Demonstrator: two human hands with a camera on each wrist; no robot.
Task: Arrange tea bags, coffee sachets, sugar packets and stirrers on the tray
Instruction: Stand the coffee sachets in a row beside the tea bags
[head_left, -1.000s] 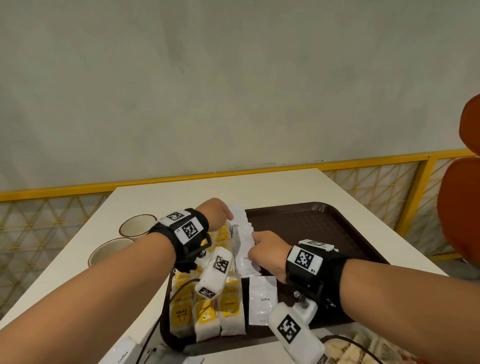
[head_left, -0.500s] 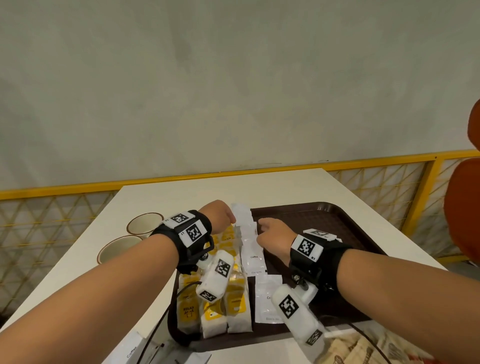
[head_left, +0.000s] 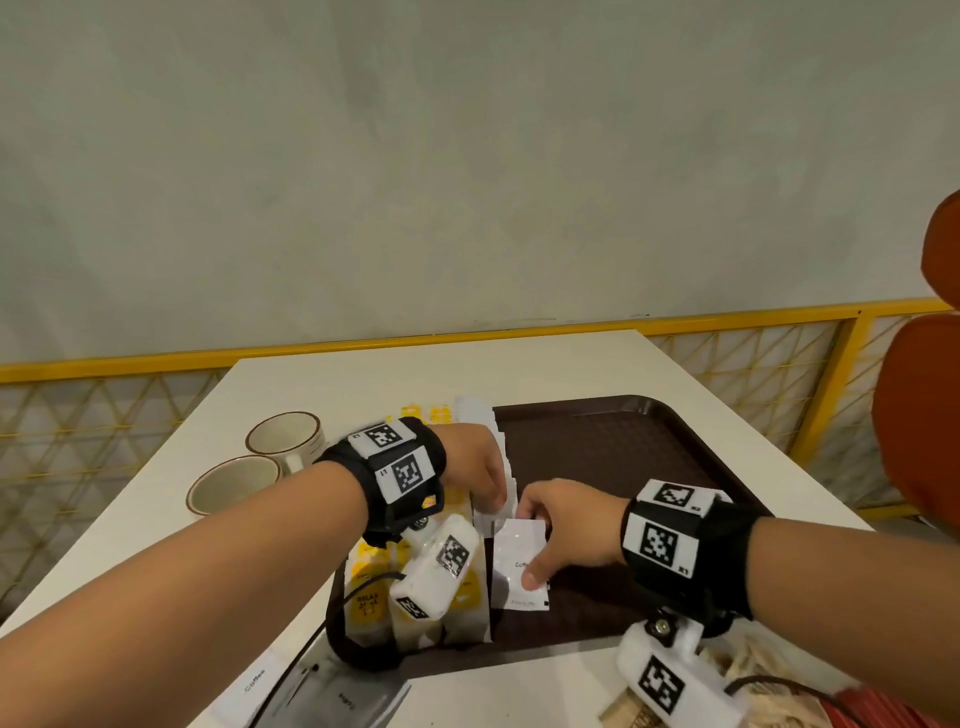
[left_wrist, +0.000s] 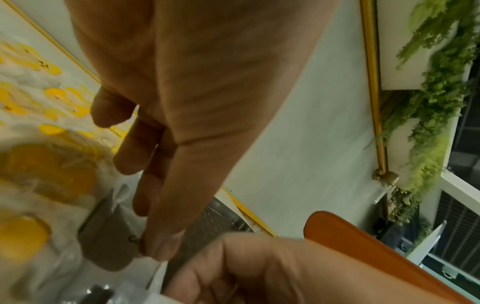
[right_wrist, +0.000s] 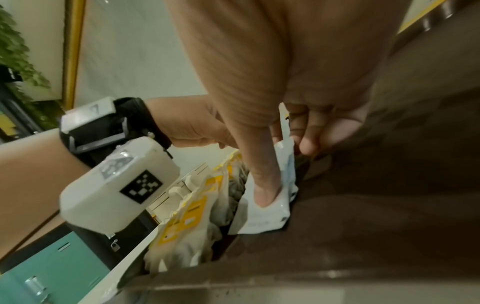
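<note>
White coffee sachet (head_left: 519, 566) lies on the brown tray (head_left: 613, 441), near edge, just right of the yellow-printed tea bags (head_left: 369, 603). Right hand (head_left: 566, 530) pinches it, thumb pressed on top, fingers curled at its far end. Left hand (head_left: 475, 467), fingers extended and relaxed, touches the row of white sachets (head_left: 488, 431) beyond. Two cups (head_left: 260, 462) on the white table (head_left: 415, 369), left.
</note>
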